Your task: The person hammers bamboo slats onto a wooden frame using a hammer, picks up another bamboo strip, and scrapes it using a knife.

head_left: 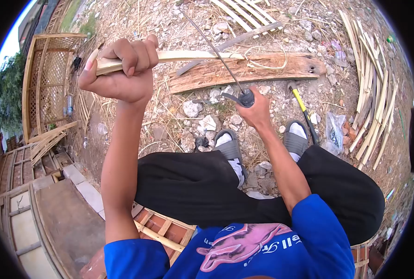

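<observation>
My left hand (123, 69), raised at the left, is closed around the near end of a pale split wood strip (184, 56). The strip runs rightward, its far end over a weathered plank (253, 72) lying on the ground. My right hand (256, 109) grips the black-wrapped handle (246, 98) of a long, thin, dark blade (221, 56), seen nearly edge-on. That blade slants up and left, crossing the strip in view; whether they touch I cannot tell. A thin curled shaving (281, 58) lies by the plank.
A hammer (302, 106) with a yellow-and-black handle lies beside my right sandal (295, 136). Piled wood strips (372, 88) are at the right, more slats (249, 16) at the top. A lattice panel (49, 79) stands left. Stones (192, 109) and a plastic bag (335, 130) are scattered about.
</observation>
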Demonstrator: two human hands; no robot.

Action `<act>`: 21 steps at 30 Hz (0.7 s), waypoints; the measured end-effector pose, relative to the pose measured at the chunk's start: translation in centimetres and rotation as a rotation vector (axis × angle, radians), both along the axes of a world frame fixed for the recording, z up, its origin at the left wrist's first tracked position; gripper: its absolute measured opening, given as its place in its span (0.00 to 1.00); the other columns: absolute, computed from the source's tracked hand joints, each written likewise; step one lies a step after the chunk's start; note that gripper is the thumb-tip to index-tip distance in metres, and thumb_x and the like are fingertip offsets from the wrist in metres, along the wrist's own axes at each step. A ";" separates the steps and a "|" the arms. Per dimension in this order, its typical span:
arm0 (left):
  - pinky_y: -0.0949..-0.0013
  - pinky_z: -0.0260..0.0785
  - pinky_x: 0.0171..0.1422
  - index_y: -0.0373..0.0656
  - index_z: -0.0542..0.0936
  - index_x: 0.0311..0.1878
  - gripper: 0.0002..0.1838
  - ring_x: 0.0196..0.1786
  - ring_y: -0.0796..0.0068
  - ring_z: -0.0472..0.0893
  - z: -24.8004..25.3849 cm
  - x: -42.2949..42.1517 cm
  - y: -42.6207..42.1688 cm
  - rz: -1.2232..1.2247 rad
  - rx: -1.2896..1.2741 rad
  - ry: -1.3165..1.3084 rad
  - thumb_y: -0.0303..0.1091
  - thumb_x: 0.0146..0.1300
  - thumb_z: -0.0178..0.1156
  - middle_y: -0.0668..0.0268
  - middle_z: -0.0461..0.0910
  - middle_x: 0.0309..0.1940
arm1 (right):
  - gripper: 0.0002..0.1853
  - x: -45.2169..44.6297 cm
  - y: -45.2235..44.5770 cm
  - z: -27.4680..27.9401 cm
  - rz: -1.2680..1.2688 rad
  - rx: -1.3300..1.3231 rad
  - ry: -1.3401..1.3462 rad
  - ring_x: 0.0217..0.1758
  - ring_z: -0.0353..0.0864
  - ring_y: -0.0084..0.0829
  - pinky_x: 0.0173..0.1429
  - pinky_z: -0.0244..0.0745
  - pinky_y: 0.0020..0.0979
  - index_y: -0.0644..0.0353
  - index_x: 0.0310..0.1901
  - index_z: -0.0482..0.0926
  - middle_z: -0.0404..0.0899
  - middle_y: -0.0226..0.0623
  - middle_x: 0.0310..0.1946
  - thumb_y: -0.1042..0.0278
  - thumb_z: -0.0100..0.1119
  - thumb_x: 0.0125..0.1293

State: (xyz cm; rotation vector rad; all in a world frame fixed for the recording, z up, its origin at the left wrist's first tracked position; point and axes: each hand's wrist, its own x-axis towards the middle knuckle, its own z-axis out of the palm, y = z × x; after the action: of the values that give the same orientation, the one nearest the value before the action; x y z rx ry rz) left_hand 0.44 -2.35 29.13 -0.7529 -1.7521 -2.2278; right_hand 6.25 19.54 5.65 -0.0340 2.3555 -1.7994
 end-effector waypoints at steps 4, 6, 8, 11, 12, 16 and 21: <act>0.65 0.48 0.34 0.48 0.57 0.16 0.29 0.17 0.73 0.48 0.4 -0.2 0.3 -0.011 -0.008 -0.009 0.64 0.57 0.32 0.69 0.52 0.09 | 0.17 -0.8 -1.4 6.2 0.102 -0.107 0.289 0.28 0.85 0.40 0.35 0.77 0.37 0.59 0.36 0.75 0.82 0.38 0.24 0.65 0.71 0.46; 0.65 0.49 0.34 0.48 0.57 0.16 0.28 0.17 0.73 0.48 0.7 0.3 1.0 0.017 -0.046 -0.022 0.63 0.56 0.33 0.69 0.52 0.09 | 0.18 -1.2 -1.2 3.7 0.066 -0.076 0.259 0.29 0.84 0.42 0.36 0.77 0.38 0.59 0.37 0.75 0.82 0.40 0.24 0.65 0.71 0.45; 0.66 0.49 0.33 0.48 0.57 0.15 0.28 0.16 0.73 0.47 0.6 0.6 1.1 0.031 -0.050 -0.017 0.63 0.55 0.34 0.70 0.53 0.09 | 0.18 -1.3 0.0 -1.0 0.008 0.028 0.169 0.30 0.84 0.44 0.37 0.76 0.39 0.60 0.37 0.76 0.81 0.42 0.24 0.65 0.71 0.45; 0.66 0.47 0.31 0.48 0.57 0.15 0.28 0.15 0.74 0.46 0.4 1.0 1.6 0.043 -0.019 -0.028 0.64 0.55 0.34 0.70 0.50 0.08 | 0.20 -2.1 1.9 -5.2 -0.057 0.207 -0.012 0.35 0.84 0.44 0.41 0.76 0.40 0.62 0.40 0.77 0.82 0.44 0.27 0.64 0.70 0.45; 0.66 0.47 0.31 0.48 0.57 0.15 0.28 0.15 0.74 0.46 0.4 0.4 1.4 0.062 -0.019 -0.033 0.64 0.55 0.34 0.70 0.50 0.08 | 0.21 -2.4 2.0 -3.6 -0.044 0.214 -0.056 0.37 0.85 0.43 0.43 0.77 0.40 0.63 0.42 0.78 0.83 0.45 0.29 0.64 0.70 0.44; 0.65 0.46 0.31 0.49 0.56 0.15 0.30 0.17 0.73 0.47 0.6 -0.2 0.3 0.103 -0.013 -0.049 0.65 0.56 0.32 0.71 0.49 0.08 | 0.24 -1.1 1.4 -1.9 -0.039 0.014 -0.162 0.43 0.85 0.39 0.50 0.77 0.36 0.67 0.45 0.80 0.85 0.45 0.35 0.65 0.71 0.45; 0.65 0.45 0.32 0.48 0.56 0.15 0.30 0.18 0.73 0.46 0.4 -0.6 0.4 0.104 -0.001 -0.035 0.66 0.57 0.32 0.71 0.49 0.09 | 0.20 -0.4 0.0 1.9 0.085 -0.115 0.042 0.35 0.86 0.35 0.41 0.77 0.34 0.61 0.42 0.78 0.85 0.41 0.30 0.65 0.72 0.46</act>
State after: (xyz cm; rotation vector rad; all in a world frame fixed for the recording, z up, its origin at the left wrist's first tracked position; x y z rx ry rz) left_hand -0.18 -1.93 29.53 -0.6112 -1.7659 -2.1844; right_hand 5.87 19.59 7.50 -0.1860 2.2395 -1.9085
